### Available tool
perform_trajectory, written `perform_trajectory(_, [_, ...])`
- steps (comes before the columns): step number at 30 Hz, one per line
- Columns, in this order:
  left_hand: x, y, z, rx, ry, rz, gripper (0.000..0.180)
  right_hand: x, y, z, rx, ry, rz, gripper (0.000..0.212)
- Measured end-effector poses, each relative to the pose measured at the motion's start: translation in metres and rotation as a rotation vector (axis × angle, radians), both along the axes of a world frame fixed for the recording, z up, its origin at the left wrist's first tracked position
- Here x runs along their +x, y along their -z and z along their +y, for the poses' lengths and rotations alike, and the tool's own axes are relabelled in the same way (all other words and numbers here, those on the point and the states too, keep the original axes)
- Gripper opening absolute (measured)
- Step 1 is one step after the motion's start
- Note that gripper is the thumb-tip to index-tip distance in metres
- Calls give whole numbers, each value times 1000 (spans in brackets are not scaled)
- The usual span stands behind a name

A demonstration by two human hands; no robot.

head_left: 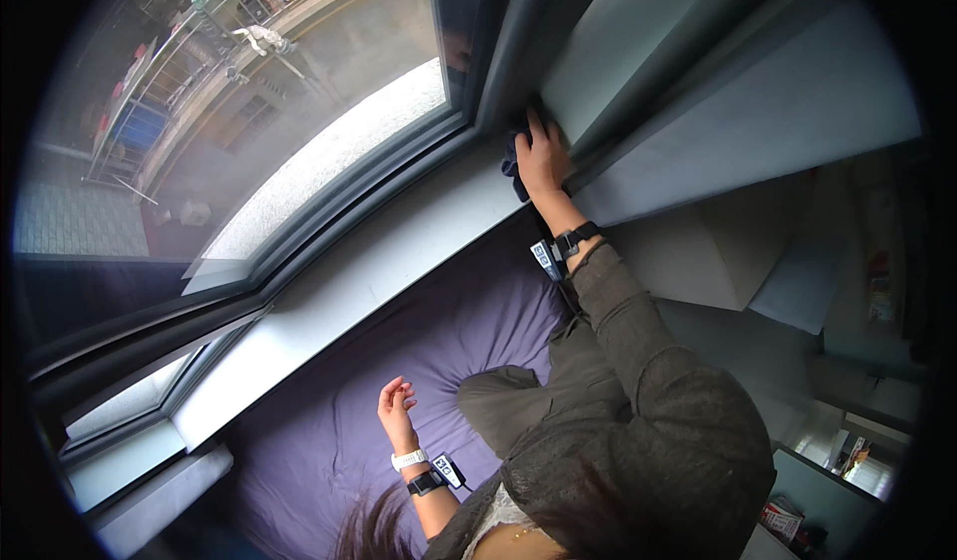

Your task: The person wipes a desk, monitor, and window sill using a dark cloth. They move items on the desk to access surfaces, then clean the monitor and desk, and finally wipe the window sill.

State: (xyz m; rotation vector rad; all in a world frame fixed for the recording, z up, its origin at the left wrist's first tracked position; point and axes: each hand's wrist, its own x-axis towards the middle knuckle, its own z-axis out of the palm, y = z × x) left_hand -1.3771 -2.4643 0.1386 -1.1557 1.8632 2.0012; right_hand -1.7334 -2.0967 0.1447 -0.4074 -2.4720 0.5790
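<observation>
My right hand [541,161] reaches out to the far right end of the white windowsill [379,246]. It presses a dark, bunched cloth [514,164] into the corner where the sill meets the window frame [485,112] and the side wall. Part of the cloth is hidden under the fingers. Above the purple bed sheet [339,411], my left hand [397,406] hovers with loosely bent fingers and nothing in it. A white band and a black strap with a small device circle the left wrist; a similar black strap is on the right.
A large window pane [299,92] fills the upper left, with a railing and buildings outside. Grey curtain-like panels [738,112] hang beside my right arm. Shelves [857,460] with small items stand at the lower right. My bent leg [498,406] rests on the bed.
</observation>
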Motion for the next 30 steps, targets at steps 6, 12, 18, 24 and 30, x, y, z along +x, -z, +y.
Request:
perform_trajectory(6, [-1, -1, 4, -3, 54, -13, 23, -13, -3, -6, 84, 44, -107, 51])
perform_trajectory(12, [-5, -4, 8, 18, 34, 37, 21, -25, -3, -5, 309, 88, -212, 39])
perform_trajectory(18, [0, -13, 9, -15, 29, 14, 21, 20, -8, -23, 226, -258, -232, 38])
perform_trajectory(24, [20, -9, 0, -36, -23, -4, 22, 33, -7, -17, 27, -69, -31, 39])
perform_trajectory(30, [28, -1, -6, -53, -33, -19, 21, -22, -3, 0, 97, -19, 105, 45])
